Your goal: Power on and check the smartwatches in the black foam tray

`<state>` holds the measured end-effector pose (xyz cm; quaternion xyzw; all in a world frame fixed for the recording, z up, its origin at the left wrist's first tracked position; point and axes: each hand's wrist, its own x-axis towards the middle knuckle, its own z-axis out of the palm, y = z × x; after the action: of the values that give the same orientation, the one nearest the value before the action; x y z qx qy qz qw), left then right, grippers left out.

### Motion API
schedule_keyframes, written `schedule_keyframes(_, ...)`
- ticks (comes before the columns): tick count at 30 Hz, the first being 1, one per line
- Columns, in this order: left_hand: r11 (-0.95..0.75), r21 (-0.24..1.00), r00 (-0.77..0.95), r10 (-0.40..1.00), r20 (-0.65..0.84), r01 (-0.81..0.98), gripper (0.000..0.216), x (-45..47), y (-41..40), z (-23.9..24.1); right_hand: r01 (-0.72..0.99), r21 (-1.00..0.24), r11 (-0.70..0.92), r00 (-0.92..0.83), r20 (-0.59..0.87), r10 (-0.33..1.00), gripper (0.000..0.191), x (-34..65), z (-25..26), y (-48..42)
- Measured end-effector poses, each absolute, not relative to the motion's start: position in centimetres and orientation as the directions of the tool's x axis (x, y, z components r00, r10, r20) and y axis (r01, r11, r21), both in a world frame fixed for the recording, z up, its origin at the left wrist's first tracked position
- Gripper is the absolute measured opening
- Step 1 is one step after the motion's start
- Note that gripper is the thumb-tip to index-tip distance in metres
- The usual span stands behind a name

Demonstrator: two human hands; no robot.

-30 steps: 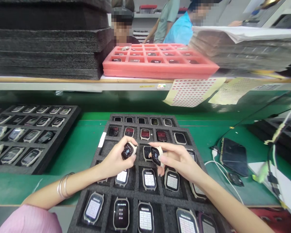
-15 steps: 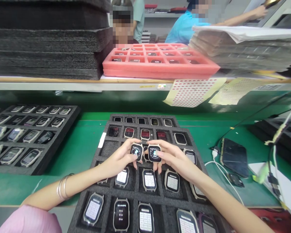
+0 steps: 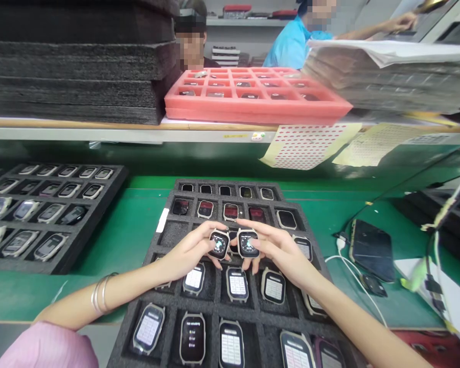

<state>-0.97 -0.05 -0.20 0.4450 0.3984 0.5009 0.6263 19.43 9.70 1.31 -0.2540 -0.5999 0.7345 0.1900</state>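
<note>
My left hand (image 3: 198, 246) is closed round a smartwatch without a strap (image 3: 219, 245), its thumb at the edge of the lit dial. In my right hand (image 3: 274, 249) is a second smartwatch (image 3: 248, 243) of the same kind, its screen also showing a dial; the thumb lies on the glass. Both watches are held side by side, faces up, a small gap between them. Beneath them lies a black foam tray (image 3: 168, 233) with watches in its compartments. Several of these show white grid screens, such as one watch (image 3: 237, 283) just below my hands; others have dark screens.
Another foam tray of watches (image 3: 67, 255) lies to the left. At the right are a phone (image 3: 372, 249) and white cables (image 3: 362, 276). A shelf across the back bears black foam sheets (image 3: 76, 76) and a pink foam tray (image 3: 253, 111). Two people are behind it.
Both hands and their watches have shifted very slightly to the right in view. The left watch is turned a little, and its thumb has slid toward the edge of the screen.
</note>
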Motion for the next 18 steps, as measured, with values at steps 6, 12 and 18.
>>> schedule_keyframes(6,0.108,0.959,0.183,0.981,-0.061,-0.262,0.03,-1.0,-0.2,0.0,0.061,-0.982,-0.178,-0.781,-0.158,0.604,0.053,19.3,1.7,9.4)
schedule_keyframes(12,0.092,0.964,0.186,0.981,-0.045,-0.248,0.029,-0.9,-0.3,0.1,0.115,-0.989,-0.095,-0.769,-0.149,0.622,0.059,19.2,1.9,8.9)
schedule_keyframes(18,0.108,0.942,0.188,0.981,-0.049,-0.317,0.028,-1.1,0.0,0.1,0.224,-0.973,0.061,-0.823,-0.155,0.547,0.071,20.2,2.7,9.6)
